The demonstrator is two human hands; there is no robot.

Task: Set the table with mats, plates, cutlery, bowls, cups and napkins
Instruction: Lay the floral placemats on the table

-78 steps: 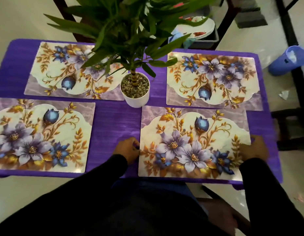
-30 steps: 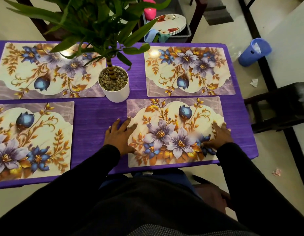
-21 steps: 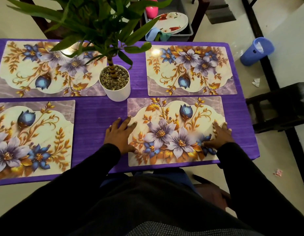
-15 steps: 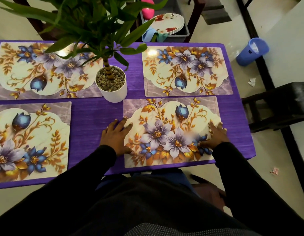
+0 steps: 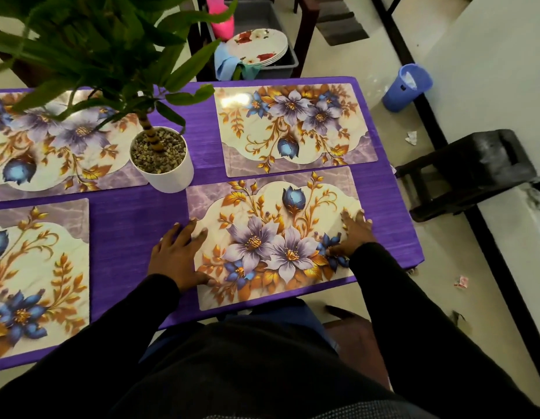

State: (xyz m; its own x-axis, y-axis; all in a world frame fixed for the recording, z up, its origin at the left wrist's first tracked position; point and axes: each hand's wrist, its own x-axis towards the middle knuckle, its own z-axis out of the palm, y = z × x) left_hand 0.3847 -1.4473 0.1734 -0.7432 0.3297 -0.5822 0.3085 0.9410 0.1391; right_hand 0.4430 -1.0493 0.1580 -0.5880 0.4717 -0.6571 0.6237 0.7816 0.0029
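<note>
1. We saw the near-right mat (image 5: 271,237) lying flat on the purple worktop (image 5: 135,234), long axis left to right, its blue bud pointing away from us.
2. Our left hand (image 5: 179,257) lay spread, fingers wide, across the mat's left edge; our right hand (image 5: 353,234) pressed flat on its right end. Neither gripped anything.
3. The mat's near edge sat just inside the worktop's front edge, and its far edge nearly met the far-right mat (image 5: 296,128).
4. Bare cloth lay open between this mat and the near-left mat (image 5: 35,273); the potted plant (image 5: 161,158) stood close to its far-left corner.
</note>
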